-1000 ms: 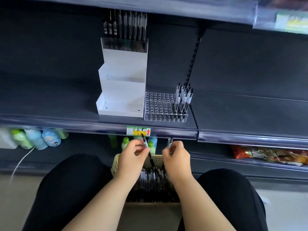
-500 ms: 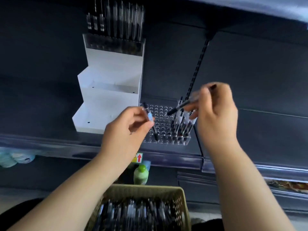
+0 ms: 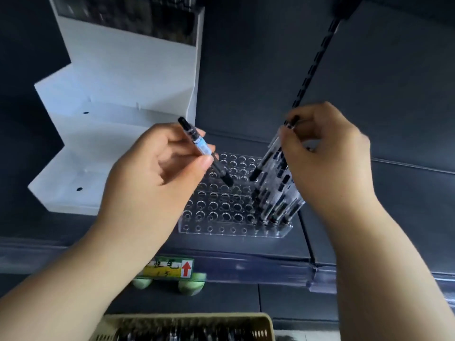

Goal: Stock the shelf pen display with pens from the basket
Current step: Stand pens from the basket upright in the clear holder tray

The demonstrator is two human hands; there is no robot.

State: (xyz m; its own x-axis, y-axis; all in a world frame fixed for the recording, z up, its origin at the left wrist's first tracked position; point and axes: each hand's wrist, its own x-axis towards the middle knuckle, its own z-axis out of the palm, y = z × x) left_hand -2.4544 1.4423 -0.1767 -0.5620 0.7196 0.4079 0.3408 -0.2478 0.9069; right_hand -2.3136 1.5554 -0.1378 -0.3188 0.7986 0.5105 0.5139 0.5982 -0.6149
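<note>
**A:** Both hands are up at the shelf. The left grip (image 3: 157, 173) is pinching a pen (image 3: 204, 151) between thumb and fingers, with its dark tip slanting down and away from the palm.

**B:** That tip is hovering just above the clear hole-board display (image 3: 221, 207), not yet seated in any hole. On the other side, the right grip (image 3: 327, 163) is curling round the top of a second pen (image 3: 264, 163) and angling it down to the left.

**A:** Directly under that right grip, a cluster of standing pens (image 3: 278, 200) is filling the end columns of the board. I'd call that the finished part.

**B:** It's a small part, I'm judging. From the left grip's pen tip across to that cluster, rows of holes are showing with nothing in them.

**A:** The basket (image 3: 187, 323) is sitting below both grips, close to the person's body. It's blurred, but dark pens seem to be lying thick inside.

**B:** So this is early going: two pens about to go in, many holes waiting and plenty of stock below.

**A:** Beyond the left grip, a white stepped stand (image 3: 110, 134) is rising up the back. Its top tier is carrying something dark, too smeared to name.

**B:** I can't tell whether that stand is part of the job.
</note>
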